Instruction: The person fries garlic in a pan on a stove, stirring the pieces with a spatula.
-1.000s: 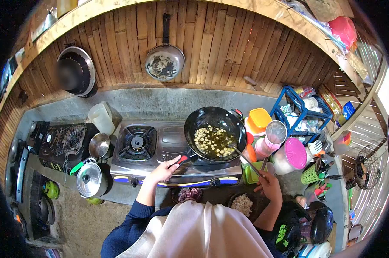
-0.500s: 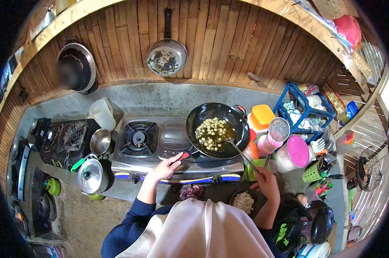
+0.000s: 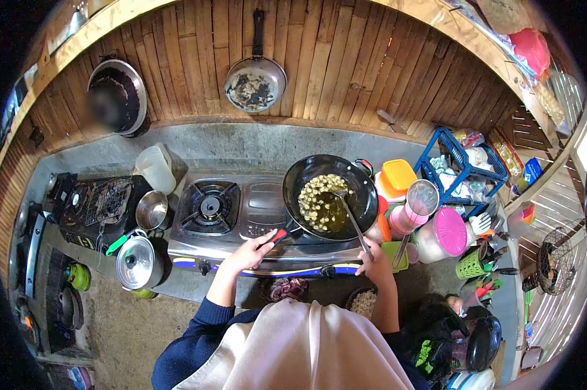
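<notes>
Observed remotely through the head view: the pan [image 3: 366, 198] sits over the right side of the stove [image 3: 262, 207], holding pale food pieces [image 3: 314, 194] in oil [image 3: 333, 220].

Change noted: over the last second the right hand [image 3: 376, 268] has shifted inward, and the head of the spatula [image 3: 354, 221] has gone from the pan's right side to its upper middle. The pieces now lie mostly to the left and top, leaving a barer patch of oil at lower right. I judge this a stirring stroke partway through, with the pieces being turned in the oil.

Fingers: the right ones are closed around the spatula's shaft. The left hand [image 3: 249, 255] has its fingers closed on the red-tipped handle [image 3: 279, 236]; I record little change there, and judge that it steadies the pan.
</notes>
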The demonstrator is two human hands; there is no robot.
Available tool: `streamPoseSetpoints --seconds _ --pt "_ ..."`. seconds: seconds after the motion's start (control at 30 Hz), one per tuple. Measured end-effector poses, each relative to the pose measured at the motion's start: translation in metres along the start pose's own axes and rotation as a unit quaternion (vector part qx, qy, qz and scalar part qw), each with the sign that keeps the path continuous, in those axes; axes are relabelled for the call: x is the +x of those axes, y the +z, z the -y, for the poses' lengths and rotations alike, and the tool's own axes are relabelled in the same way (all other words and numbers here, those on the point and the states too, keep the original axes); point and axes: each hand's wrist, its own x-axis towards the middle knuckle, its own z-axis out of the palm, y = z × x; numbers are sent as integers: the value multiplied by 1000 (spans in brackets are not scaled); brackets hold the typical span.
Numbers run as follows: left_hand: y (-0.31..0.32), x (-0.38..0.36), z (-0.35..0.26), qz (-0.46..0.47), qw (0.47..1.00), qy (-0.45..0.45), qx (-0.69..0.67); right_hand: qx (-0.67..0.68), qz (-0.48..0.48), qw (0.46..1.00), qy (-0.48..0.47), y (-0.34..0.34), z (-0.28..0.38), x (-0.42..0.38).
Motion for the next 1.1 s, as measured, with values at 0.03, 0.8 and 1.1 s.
streamPoseSetpoints --seconds 0.03,0.8,1.1 --pt "0 0 0 0 1000 3 -2 1 1 1000 9 2 0 0" --pt "1 -5 -9 8 1000 -18 -24 -129 -58 986 87 -59 63 -79" --pt "1 -2 -2 3 1000 -17 -9 -183 -36 980 70 -70 86 -99"
